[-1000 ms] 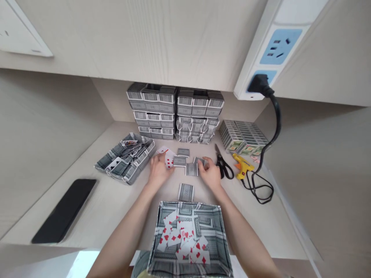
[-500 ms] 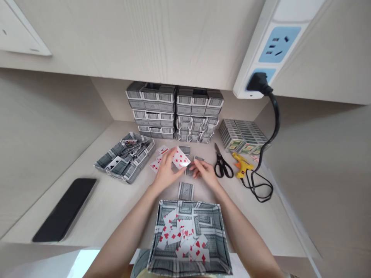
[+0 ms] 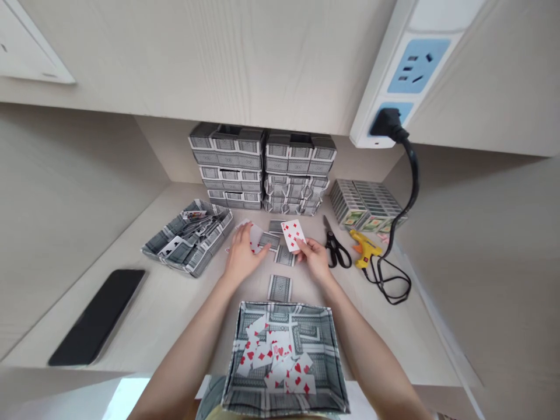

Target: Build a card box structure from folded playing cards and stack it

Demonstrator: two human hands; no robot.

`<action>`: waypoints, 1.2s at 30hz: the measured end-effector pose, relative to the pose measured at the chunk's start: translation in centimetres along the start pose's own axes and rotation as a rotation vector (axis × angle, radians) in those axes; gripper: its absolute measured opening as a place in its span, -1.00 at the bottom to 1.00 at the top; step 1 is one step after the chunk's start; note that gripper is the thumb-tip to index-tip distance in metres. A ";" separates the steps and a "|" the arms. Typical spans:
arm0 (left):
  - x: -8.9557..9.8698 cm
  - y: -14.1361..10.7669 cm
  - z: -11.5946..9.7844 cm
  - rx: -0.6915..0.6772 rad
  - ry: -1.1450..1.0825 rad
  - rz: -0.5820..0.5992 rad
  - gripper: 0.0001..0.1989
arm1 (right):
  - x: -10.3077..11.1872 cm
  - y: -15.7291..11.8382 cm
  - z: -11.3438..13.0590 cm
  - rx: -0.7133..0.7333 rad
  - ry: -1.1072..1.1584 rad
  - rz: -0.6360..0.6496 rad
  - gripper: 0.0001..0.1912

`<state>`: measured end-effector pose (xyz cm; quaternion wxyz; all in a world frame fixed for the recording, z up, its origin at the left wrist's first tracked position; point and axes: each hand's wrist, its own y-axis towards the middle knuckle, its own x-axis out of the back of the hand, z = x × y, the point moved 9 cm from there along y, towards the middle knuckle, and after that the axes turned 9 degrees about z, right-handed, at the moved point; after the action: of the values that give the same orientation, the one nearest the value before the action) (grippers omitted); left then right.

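Observation:
My right hand (image 3: 314,258) pinches a playing card, the seven of diamonds (image 3: 292,234), turned face up at its lower right corner. My left hand (image 3: 243,251) is over the tabletop with thumb and fingers apart. Beside it lie red-suited cards (image 3: 255,235), partly hidden by the fingers. A grey-backed card (image 3: 269,240) is near the left thumb; whether they touch I cannot tell. Other face-down cards (image 3: 285,256) lie between the hands, and one more card (image 3: 280,288) lies closer to me. In front of my body is an open box made of cards (image 3: 339,356), with loose red cards inside.
A card-built tray (image 3: 210,255) with black-suited cards stands left, behind a phone (image 3: 97,318). Stacked card boxes (image 3: 231,158) line the back. Scissors (image 3: 336,248), a yellow glue gun (image 3: 366,248) and packed decks (image 3: 365,204) are right. A plugged cable (image 3: 415,181) hangs from a power strip.
The red card in my left hand's grip no longer shows there, and that hand has opened and moved slightly left. My right hand now holds up the seven of diamonds.

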<state>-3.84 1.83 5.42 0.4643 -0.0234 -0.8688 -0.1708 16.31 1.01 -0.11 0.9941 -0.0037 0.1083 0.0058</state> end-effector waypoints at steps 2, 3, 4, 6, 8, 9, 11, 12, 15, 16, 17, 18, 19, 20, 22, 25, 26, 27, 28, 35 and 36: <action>-0.4 0.0 1.6 0.095 0.064 0.014 -0.22 | 0.1 0.1 -0.2 -0.008 0.006 -0.008 -0.68; -0.7 0.0 2.2 0.119 0.092 0.034 -0.19 | 0.1 0.1 -0.2 -0.009 0.009 -0.005 -0.68; -1.0 -0.1 2.5 0.127 0.112 0.056 -0.17 | 0.0 0.1 -0.3 -0.010 0.017 0.000 -0.68; -1.4 -0.1 2.7 0.119 0.132 0.090 -0.16 | 0.0 0.2 -0.3 -0.011 0.043 0.008 -0.69; -1.4 -0.1 2.6 0.104 0.130 0.098 -0.19 | 0.1 0.2 -0.3 -0.009 0.079 -0.007 -0.68; -1.3 -0.1 2.4 0.095 0.127 0.094 -0.20 | 0.4 0.1 -0.3 -0.003 0.100 -0.028 -0.68; -0.9 -0.1 2.1 0.076 0.127 0.067 -0.22 | 1.0 0.1 0.1 0.030 0.144 -0.092 -0.66; -0.6 -0.1 1.9 0.065 0.128 0.048 -0.23 | 1.4 0.0 0.4 0.059 0.164 -0.131 -0.65; 0.3 0.0 1.6 0.053 0.124 -0.012 -0.26 | 2.6 -0.3 1.5 0.161 0.199 -0.228 -0.65; 0.6 0.0 1.7 0.058 0.118 -0.031 -0.27 | 2.8 -0.3 1.7 0.183 0.194 -0.251 -0.65; 0.7 0.0 1.7 0.062 0.112 -0.046 -0.29 | 3.1 -0.4 1.9 0.194 0.179 -0.270 -0.65; 0.9 0.0 1.7 0.066 0.108 -0.055 -0.30 | 3.3 -0.4 1.9 0.197 0.156 -0.290 -0.65; 0.9 0.0 1.8 0.072 0.107 -0.058 -0.32 | 3.5 -0.5 1.9 0.197 0.127 -0.308 -0.66; 0.9 0.0 1.8 0.077 0.109 -0.055 -0.33 | 3.7 -0.5 1.9 0.197 0.094 -0.327 -0.67; 0.6 0.0 1.7 0.087 0.122 -0.034 -0.35 | 3.9 -0.6 1.8 0.201 0.030 -0.355 -0.70; 0.0 -0.2 1.0 0.053 0.138 -0.010 -0.41 | 4.0 -0.5 1.6 0.193 -0.046 -0.361 -0.72; -0.4 -0.2 0.4 0.014 0.136 0.007 -0.42 | 3.9 -0.4 1.4 0.178 -0.068 -0.351 -0.72; -0.8 -0.3 -0.2 -0.033 0.130 0.032 -0.43 | 3.8 -0.3 1.2 0.157 -0.092 -0.335 -0.71; -1.4 -0.4 -0.9 -0.082 0.121 0.068 -0.42 | 3.7 -0.2 0.9 0.135 -0.115 -0.315 -0.71; -3.5 -0.7 -2.7 -0.195 0.061 0.176 -0.48 | 2.3 0.4 -0.3 0.027 -0.237 -0.150 -0.72; -3.4 -0.7 -2.6 -0.184 0.057 0.165 -0.48 | 2.0 0.5 -0.4 0.018 -0.232 -0.127 -0.71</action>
<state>0.04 0.73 3.85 0.4972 -0.1325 -0.8310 -0.2114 18.20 1.48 -0.93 0.9983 -0.0008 -0.0078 -0.0576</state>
